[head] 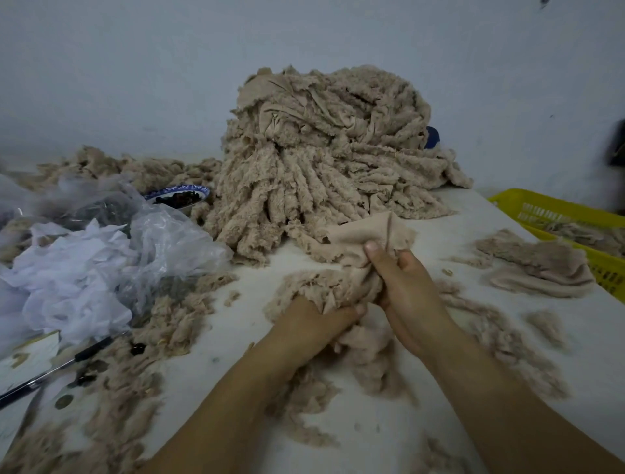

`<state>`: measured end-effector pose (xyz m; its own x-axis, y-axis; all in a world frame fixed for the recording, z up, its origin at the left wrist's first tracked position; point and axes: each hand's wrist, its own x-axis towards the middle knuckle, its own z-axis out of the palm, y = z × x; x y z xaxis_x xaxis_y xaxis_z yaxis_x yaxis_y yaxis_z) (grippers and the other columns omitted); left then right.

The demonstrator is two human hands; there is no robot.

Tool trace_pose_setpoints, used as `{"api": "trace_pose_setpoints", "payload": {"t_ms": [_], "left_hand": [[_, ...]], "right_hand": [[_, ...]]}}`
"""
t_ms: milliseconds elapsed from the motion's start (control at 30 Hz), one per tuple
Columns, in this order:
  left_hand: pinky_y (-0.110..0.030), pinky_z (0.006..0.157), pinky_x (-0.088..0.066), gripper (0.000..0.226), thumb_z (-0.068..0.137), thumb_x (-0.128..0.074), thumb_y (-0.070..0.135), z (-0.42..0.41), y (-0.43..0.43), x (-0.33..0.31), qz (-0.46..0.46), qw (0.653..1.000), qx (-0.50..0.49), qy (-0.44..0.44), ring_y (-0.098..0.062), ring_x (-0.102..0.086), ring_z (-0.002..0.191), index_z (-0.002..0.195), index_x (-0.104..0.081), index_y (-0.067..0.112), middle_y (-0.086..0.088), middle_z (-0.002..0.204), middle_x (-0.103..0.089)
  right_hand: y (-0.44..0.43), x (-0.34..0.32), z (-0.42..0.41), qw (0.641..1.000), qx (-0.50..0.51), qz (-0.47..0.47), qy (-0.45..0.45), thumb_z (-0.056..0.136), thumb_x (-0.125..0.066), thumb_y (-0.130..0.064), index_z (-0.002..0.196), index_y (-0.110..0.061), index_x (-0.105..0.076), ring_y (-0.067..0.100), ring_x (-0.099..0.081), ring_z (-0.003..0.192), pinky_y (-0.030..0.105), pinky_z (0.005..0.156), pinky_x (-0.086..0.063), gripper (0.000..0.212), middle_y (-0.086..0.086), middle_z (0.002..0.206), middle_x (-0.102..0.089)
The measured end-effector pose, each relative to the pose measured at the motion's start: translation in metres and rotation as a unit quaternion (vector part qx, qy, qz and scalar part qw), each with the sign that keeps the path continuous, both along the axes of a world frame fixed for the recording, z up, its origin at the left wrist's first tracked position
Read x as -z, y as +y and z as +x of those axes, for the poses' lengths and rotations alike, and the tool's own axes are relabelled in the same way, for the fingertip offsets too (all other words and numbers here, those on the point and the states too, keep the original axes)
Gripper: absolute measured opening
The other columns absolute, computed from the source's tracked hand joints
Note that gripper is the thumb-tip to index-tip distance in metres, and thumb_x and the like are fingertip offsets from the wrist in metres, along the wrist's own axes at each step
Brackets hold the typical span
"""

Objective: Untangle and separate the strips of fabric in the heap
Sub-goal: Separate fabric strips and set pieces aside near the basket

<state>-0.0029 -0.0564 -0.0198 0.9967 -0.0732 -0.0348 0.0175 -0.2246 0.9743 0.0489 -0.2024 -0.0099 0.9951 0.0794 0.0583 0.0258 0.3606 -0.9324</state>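
Both hands meet at one beige fabric strip (351, 267) in front of the big heap (324, 149) on the white table (507, 220). The left hand (318, 321) grips its fluffy end and the right hand (402, 287) pinches the smooth side, likely to work it free.

A: What stands at the back?
B: A plain wall (135, 67), pale blue-grey, with a small dark mark (543, 4) near the top right.
A: And below it?
B: A white surface (592, 338) runs up to meet it. The light is dim and even, with soft shadows.
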Motion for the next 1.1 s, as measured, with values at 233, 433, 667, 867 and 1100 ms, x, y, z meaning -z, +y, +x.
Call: {"api": "trace_pose_setpoints", "payload": {"t_ms": [233,433,667,867,1100], "left_hand": [[-0.020,0.047,-0.041,0.044,0.085,-0.075,0.034,0.006,0.014,-0.004,-0.051,0.993,-0.094,0.047,-0.016,-0.052,0.043,0.046,-0.063,0.018,-0.005,0.048,-0.058],[-0.016,0.032,-0.022,0.025,0.080,-0.070,0.024,0.008,0.019,-0.009,-0.384,0.918,-0.061,0.083,-0.005,-0.026,0.031,0.069,-0.053,0.009,0.002,0.042,-0.036],[-0.015,0.030,-0.025,0.020,0.082,-0.065,0.025,0.009,0.021,-0.007,-0.418,0.905,-0.059,0.057,-0.004,-0.026,0.028,0.080,-0.057,0.006,0.004,0.039,-0.037],[-0.015,0.030,-0.028,0.025,0.088,-0.063,0.029,0.012,0.024,-0.008,-0.468,0.880,-0.062,0.051,-0.003,-0.030,0.029,0.081,-0.075,0.008,0.001,0.055,-0.057],[-0.023,0.054,-0.053,0.062,0.102,-0.031,0.057,0.019,0.035,-0.009,-0.559,0.817,-0.144,0.017,-0.013,-0.064,0.060,0.105,-0.067,0.006,-0.010,0.102,-0.070]], "right_hand": [[-0.020,0.003,0.014,0.987,0.156,-0.023,0.025,0.100,-0.051,-0.012,0.109,-0.010,-0.064,0.012,-0.068,0.063,0.027,0.053,-0.054,0.016,-0.003,0.073,-0.070],[-0.019,0.006,0.015,0.984,0.158,-0.074,-0.031,0.100,-0.046,-0.009,0.107,-0.043,-0.061,0.016,-0.066,0.078,0.031,0.054,-0.054,0.038,-0.004,0.101,-0.067],[-0.011,-0.001,-0.002,0.951,-0.020,-0.287,-0.112,0.091,-0.052,-0.061,0.114,-0.051,-0.060,-0.005,-0.062,0.098,0.024,0.082,-0.053,0.027,-0.020,0.116,-0.064],[0.001,0.013,-0.012,0.876,-0.099,-0.435,-0.182,0.099,-0.055,-0.032,0.083,-0.005,-0.052,0.007,-0.043,0.056,0.021,0.052,-0.035,0.031,0.007,0.070,-0.054],[-0.030,-0.003,0.018,0.990,0.112,0.076,0.037,0.099,-0.054,-0.023,0.086,-0.011,-0.060,0.014,-0.058,0.060,0.022,0.051,-0.051,0.018,0.002,0.071,-0.062]]}}
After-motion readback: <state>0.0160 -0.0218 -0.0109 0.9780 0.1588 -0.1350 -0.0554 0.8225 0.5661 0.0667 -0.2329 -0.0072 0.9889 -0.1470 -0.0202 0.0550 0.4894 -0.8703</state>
